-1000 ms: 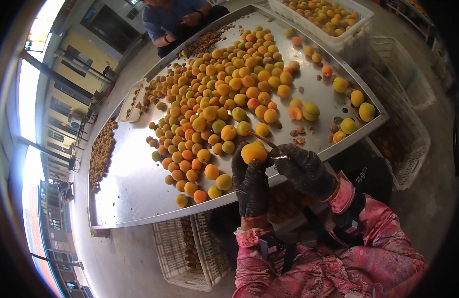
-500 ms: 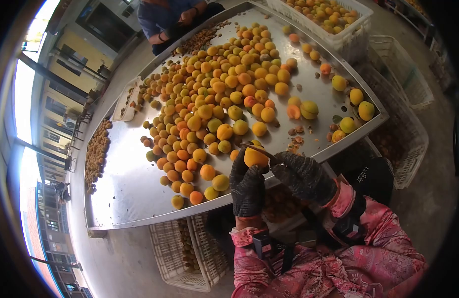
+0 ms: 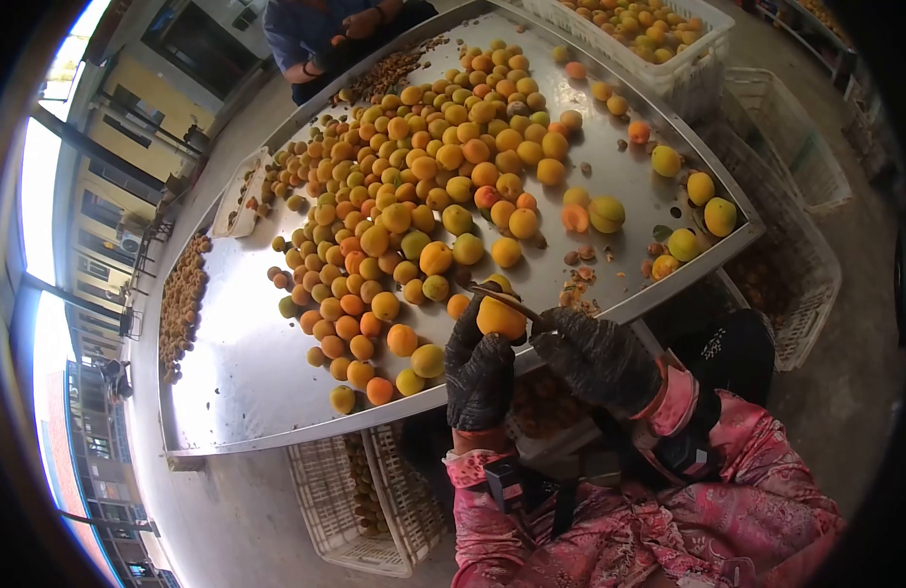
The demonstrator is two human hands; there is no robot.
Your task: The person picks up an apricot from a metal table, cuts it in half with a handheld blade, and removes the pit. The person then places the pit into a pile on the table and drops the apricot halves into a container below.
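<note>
My left hand (image 3: 479, 377), in a dark glove, is closed around an orange-yellow apricot (image 3: 499, 319) at the near edge of the metal table. In my gloved right hand (image 3: 602, 360) is a small knife (image 3: 512, 303), its blade lying across the top of the apricot. The handle is mostly hidden by the fingers. Just beyond my hands spreads a big pile of apricots (image 3: 389, 216). Fruit scraps and pits (image 3: 580, 279) lie on the table past my right hand, near a split apricot (image 3: 575, 217).
The metal table (image 3: 267, 392) has a raised rim. A white crate of apricots (image 3: 659, 64) stands at the far right, and another white crate (image 3: 360, 500) is below the near edge. Pits (image 3: 186, 304) line the left side. Across the table sits another person (image 3: 311, 39).
The view has shifted slightly, so the table and fruit sit a little further left. My hands keep the same hold on apricot and knife. The other person's hands have moved a little.
</note>
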